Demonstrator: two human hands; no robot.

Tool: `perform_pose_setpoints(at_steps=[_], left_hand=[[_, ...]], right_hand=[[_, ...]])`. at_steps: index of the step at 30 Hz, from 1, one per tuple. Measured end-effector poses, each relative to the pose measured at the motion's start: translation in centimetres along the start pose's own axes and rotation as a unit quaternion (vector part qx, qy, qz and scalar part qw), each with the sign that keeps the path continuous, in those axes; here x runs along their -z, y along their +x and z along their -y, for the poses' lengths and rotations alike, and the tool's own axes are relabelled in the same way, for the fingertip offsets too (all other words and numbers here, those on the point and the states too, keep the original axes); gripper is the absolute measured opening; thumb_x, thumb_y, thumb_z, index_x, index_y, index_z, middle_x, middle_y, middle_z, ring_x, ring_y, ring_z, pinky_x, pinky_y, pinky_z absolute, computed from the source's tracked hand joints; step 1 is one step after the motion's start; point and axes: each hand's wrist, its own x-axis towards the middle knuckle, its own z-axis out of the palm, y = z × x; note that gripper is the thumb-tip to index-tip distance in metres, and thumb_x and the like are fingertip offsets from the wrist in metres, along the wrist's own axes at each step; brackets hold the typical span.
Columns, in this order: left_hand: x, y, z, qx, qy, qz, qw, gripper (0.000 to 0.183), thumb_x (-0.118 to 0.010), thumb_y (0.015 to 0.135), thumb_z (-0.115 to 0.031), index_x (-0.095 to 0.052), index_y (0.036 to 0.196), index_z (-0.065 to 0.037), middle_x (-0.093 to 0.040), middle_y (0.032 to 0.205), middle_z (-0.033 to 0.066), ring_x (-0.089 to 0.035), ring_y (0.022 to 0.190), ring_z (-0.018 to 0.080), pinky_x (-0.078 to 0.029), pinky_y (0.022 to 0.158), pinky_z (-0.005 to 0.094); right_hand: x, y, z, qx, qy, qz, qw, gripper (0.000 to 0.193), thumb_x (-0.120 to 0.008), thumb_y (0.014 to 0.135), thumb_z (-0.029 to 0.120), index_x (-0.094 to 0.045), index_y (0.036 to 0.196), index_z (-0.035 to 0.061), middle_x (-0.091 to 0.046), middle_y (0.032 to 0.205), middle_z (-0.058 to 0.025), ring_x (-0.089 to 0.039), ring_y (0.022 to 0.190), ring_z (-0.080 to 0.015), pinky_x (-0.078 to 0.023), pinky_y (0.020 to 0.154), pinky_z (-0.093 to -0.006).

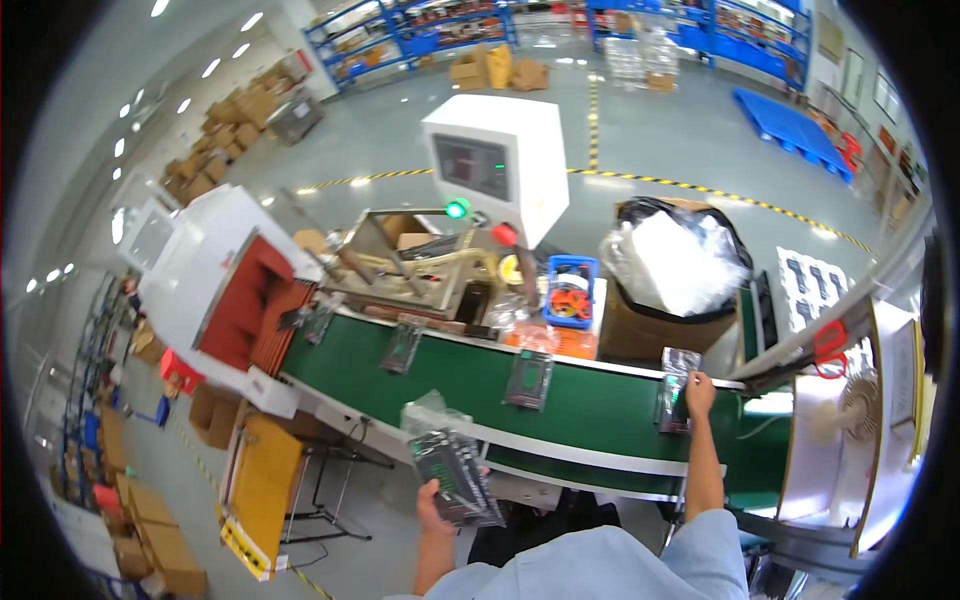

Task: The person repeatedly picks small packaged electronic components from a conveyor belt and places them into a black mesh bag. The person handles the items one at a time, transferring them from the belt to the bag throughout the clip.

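Bagged packs (452, 470) fill your left hand (433, 507), fingers curled round an edge; your right hand (701, 394) pinches another pack (675, 400) on the green belt (460, 382). Likely light, slippery: grip the sides.

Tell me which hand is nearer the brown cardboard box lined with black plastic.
Right. The right hand is just in front of the box; the left hand is farther, to its left and lower in the picture.
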Motion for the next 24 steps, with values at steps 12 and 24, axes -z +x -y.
perform_pose_setpoints(at_steps=[12, 24], left_hand=[[3.8, -0.1, 0.9, 0.121, 0.167, -0.006, 0.979, 0.051, -0.053, 0.08, -0.018, -0.039, 0.125, 0.002, -0.054, 0.115, 0.017, -0.056, 0.102, 0.0263, -0.046, 0.088, 0.0405], [3.5, -1.4, 1.0, 0.232, 0.202, 0.07, 0.949, 0.046, -0.054, 0.085, -0.015, -0.039, 0.125, -0.001, -0.054, 0.113, 0.0116, -0.053, 0.104, 0.0185, -0.044, 0.088, 0.0339]], right_hand=[[2.6, -12.6, 15.8, 0.043, 0.21, 0.373, 0.903, 0.026, -0.056, 0.084, 0.024, -0.06, 0.094, 0.0001, -0.059, 0.087, -0.0061, -0.055, 0.073, -0.0119, -0.046, 0.066, -0.0264], [5.8, -20.2, 27.7, 0.042, 0.368, 0.593, 0.715, 0.015, -0.063, 0.082, 0.016, -0.063, 0.077, 0.0016, -0.054, 0.068, 0.0026, -0.049, 0.061, -0.0046, -0.039, 0.054, -0.0207]])
